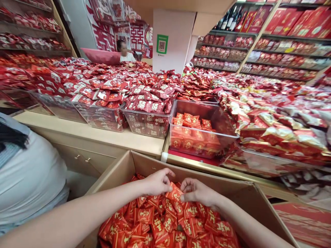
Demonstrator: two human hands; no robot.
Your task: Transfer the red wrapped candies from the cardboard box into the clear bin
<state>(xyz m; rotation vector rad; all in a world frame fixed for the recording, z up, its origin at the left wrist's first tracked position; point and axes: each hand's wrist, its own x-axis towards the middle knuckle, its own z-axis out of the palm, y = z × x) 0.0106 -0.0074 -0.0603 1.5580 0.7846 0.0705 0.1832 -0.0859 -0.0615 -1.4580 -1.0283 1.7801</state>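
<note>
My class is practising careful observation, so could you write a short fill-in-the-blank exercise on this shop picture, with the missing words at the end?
1. The packet between the left hand and the right hand is mainly ____ in colour.
2. The large box below the hands is made of ____.
3. The sign on the pillar has a ____ border.
4. The bottles stand on a shelf at the upper ____ of the picture.

Missing words: red; cardboard; green; right.

A wall panel (pixel 137 33) bore "囍"; gold characters on the red packets (pixel 174 192) and print below the green QR sign (pixel 162 44) on the pillar (pixel 172 62) were illegible.
</note>
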